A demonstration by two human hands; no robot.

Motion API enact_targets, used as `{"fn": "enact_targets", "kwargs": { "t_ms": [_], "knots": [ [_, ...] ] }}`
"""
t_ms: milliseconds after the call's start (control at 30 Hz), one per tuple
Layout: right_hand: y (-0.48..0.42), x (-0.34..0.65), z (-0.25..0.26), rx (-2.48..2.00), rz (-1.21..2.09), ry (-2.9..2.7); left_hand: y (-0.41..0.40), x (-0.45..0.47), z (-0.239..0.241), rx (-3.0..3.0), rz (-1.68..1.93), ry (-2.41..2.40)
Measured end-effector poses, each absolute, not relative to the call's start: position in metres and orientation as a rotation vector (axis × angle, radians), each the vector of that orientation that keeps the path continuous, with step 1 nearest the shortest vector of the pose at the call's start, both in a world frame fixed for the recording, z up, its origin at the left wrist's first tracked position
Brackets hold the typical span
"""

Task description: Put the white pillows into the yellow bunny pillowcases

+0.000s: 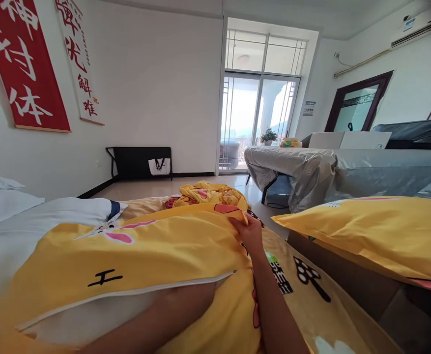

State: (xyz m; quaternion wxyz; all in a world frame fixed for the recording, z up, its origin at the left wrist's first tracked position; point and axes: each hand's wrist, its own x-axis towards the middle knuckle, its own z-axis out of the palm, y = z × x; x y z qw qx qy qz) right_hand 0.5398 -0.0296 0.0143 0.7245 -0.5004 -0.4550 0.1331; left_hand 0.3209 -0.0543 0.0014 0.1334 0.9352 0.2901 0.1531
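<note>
A yellow pillowcase [171, 250] with a rabbit print lies in front of me, its long zipped side open toward me. Inside the opening shows a white pillow [93, 317]. My left forearm [163, 314] reaches in through the opening, and the cloth covers my left hand, so its fingers are hidden. At the far right corner of the pillowcase, my right hand [251, 235] is closed, pinching the cloth from outside.
Crumpled yellow bedding [215, 194] lies beyond the pillowcase on a tan patterned blanket [311, 305]. At right, another yellow pillow [377, 236] rests on a brown box-like surface. White pillows [64, 214] are at left. A plastic-covered table [292, 167] stands farther back.
</note>
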Motion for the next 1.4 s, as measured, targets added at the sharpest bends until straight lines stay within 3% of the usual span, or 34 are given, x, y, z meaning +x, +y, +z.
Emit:
{"fn": "enact_targets", "kwargs": {
  "t_ms": [67, 167, 233, 300, 400, 633, 800, 900, 967, 1067, 1100, 1233, 1400],
  "knots": [
    [-0.037, 0.538, 0.020, -1.083, 0.208, -0.970, -0.078, 0.312, -0.003, 3.004, 0.620, 0.624],
    [-0.048, 0.528, 0.034, -1.059, 0.176, -0.923, -0.105, 0.301, 0.004, 3.375, 1.400, 0.000],
    [-0.055, 0.520, 0.052, -1.066, 0.172, -0.966, -0.114, 0.298, 0.019, 3.424, 1.719, -0.079],
    [-0.061, 0.513, 0.076, -1.104, 0.171, -1.072, -0.115, 0.298, 0.038, 3.539, 1.609, 0.211],
    [-0.067, 0.512, 0.119, -1.165, 0.232, -1.209, -0.106, 0.300, 0.061, 3.650, 1.128, 0.511],
    [-0.063, 0.543, 0.176, -1.224, 0.290, -1.025, -0.127, 0.275, 0.075, 3.700, 0.311, -0.101],
    [-0.064, 0.532, 0.188, -1.235, 0.304, -1.055, -0.145, 0.254, 0.076, 3.646, 0.251, 0.035],
    [-0.075, 0.513, 0.201, -1.218, 0.287, -1.121, -0.130, 0.246, 0.099, 3.425, 0.215, 0.038],
    [-0.086, 0.499, 0.210, -1.164, 0.287, -1.172, -0.110, 0.242, 0.129, 3.199, 0.505, 0.105],
    [-0.105, 0.481, 0.225, -1.039, 0.294, -1.248, -0.072, 0.243, 0.178, 2.718, 1.400, 0.592],
    [-0.111, 0.476, 0.230, -1.004, 0.287, -1.274, -0.061, 0.245, 0.190, 2.594, 1.435, 0.669],
    [-0.126, 0.471, 0.247, -0.964, 0.242, -1.366, -0.042, 0.258, 0.216, 2.503, 0.832, 0.613],
    [-0.135, 0.485, 0.253, -0.964, 0.342, -1.323, -0.052, 0.260, 0.223, 2.214, 0.776, 0.450]
  ]
}}
